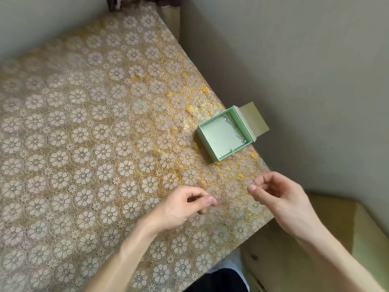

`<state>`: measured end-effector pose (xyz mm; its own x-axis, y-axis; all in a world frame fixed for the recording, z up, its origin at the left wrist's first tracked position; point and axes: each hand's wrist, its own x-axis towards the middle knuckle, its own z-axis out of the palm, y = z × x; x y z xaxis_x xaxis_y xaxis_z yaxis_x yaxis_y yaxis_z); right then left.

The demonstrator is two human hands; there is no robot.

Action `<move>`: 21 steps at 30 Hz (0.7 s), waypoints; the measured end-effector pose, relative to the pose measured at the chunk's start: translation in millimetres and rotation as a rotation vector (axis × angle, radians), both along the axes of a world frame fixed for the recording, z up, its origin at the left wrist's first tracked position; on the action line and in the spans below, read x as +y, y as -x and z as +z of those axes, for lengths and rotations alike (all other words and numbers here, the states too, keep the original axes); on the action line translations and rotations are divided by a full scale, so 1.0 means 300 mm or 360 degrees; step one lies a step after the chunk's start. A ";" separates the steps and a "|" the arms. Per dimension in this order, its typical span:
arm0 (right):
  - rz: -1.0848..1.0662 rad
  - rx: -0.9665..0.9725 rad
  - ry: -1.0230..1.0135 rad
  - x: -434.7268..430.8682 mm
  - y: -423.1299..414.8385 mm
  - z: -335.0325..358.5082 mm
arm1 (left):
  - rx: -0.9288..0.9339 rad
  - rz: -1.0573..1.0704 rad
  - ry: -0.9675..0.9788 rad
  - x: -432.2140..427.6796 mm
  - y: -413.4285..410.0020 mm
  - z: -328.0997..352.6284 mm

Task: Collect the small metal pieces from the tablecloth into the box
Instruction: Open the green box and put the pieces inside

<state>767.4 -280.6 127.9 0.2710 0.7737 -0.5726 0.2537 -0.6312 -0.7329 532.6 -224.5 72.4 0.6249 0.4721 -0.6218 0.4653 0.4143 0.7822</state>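
A small open mint-green box [207, 142] sits near the right edge of the floral gold tablecloth [105, 133]; a thin silvery chain [236, 131] lies along its inner right side. My right hand [280, 197] hovers below the box and pinches a tiny shiny metal piece [252, 182] between thumb and forefinger. My left hand [189, 205] is just left of it, low over the cloth, thumb and forefinger pressed together at the tips; whether they hold a piece is too small to tell.
The box's lid [254, 121] leans out past the table's right edge. Grey walls close in at left and right. A yellowish bench or cushion [315, 249] lies below the table at lower right.
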 end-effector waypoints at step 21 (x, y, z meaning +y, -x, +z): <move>-0.0422 0.0134 0.0069 -0.038 -0.074 -0.086 | 0.0413 0.0122 -0.0157 0.138 0.115 0.045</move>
